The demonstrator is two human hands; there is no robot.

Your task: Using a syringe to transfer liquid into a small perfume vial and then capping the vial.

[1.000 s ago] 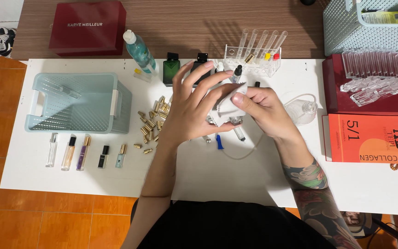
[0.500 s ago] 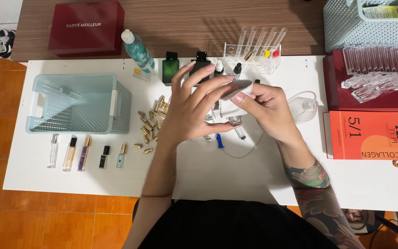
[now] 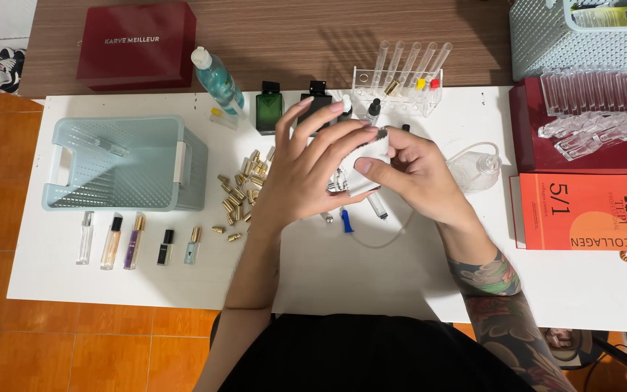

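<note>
Both my hands meet over the middle of the white table [image 3: 371, 283]. My left hand [image 3: 302, 170] lies with its fingers stretched across a small white wad [image 3: 373, 154], like a tissue or cloth. My right hand [image 3: 419, 170] pinches the same wad from the right with thumb and fingers. What the wad wraps is hidden. Just under the hands lie a small clear vial [image 3: 376, 205] and a blue piece [image 3: 345, 219]. A pile of gold caps [image 3: 239, 194] sits left of my left hand.
A light-blue basket [image 3: 117, 163] stands at left above a row of small perfume vials [image 3: 138, 244]. Behind the hands are a spray bottle [image 3: 215, 76], green bottle [image 3: 268, 109], black bottle [image 3: 318, 98] and tube rack [image 3: 400, 81]. An orange box [image 3: 589, 212] lies at right.
The slim vial held up in my right hand a moment ago is out of sight; the white wad now sits between both hands, which have closed together slightly.
</note>
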